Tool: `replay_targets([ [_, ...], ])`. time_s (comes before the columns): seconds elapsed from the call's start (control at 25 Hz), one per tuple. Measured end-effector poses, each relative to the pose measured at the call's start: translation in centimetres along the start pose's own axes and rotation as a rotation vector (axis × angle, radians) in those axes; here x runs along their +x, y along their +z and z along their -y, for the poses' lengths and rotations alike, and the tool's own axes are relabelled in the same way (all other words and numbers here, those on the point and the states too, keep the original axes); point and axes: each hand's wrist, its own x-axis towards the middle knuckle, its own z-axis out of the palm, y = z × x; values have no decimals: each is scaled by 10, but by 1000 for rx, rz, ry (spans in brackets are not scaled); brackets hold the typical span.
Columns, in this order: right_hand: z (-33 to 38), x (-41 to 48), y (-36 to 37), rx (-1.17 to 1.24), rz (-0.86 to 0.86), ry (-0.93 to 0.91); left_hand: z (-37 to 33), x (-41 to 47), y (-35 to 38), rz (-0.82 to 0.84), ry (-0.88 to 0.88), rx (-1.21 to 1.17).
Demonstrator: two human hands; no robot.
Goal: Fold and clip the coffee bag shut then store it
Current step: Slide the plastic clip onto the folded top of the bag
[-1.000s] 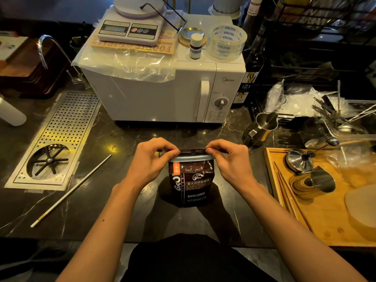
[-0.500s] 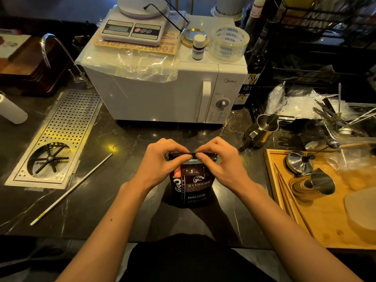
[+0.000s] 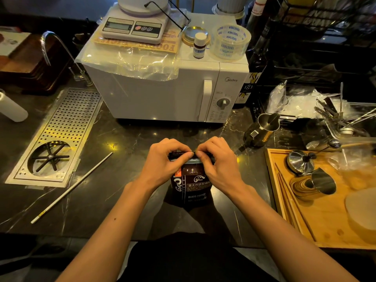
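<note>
The dark coffee bag stands upright near the worktop's front edge, its top rolled down into a narrow band. The left hand and right hand each pinch that fold shut (thumbs nearly meeting at its middle). Behind stands a white microwave; a wooden tray lies at the right edge.
</note>
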Motion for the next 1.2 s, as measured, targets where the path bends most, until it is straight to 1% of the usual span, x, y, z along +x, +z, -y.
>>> replay_targets([
  [0.2,0,-2,2,-28,-21,0,-1,2,-1,13,-3,19],
  [0.36,-10,-3,-8,75,-21,84,4,0,-12,12,-46,-42],
  [0.48,-11,0,-11,113,-30,115,5,-2,-14,-7,-79,-75],
  [0.56,-11,2,-13,147,-9,121,4,-4,-15,-5,-113,-78],
  [0.68,-17,0,-20,260,36,182,11,-7,-20,-61,-193,-107],
  [0.72,-19,-1,-21,296,33,216,13,-7,-23,-77,-213,-113],
  [0.8,-19,-4,-22,295,-5,270,14,-7,-23,-73,-214,-111],
  [0.92,-16,-6,-18,276,-46,294,11,-9,-18,-73,-197,-109],
  [1.04,-17,-13,-14,367,-12,345,22,-18,-13,-50,-297,-167],
  [1.12,-18,-19,-11,442,77,390,26,-24,-6,0,-419,-242],
  [1.2,-19,-23,-6,435,152,419,24,-28,2,22,-542,-326],
])
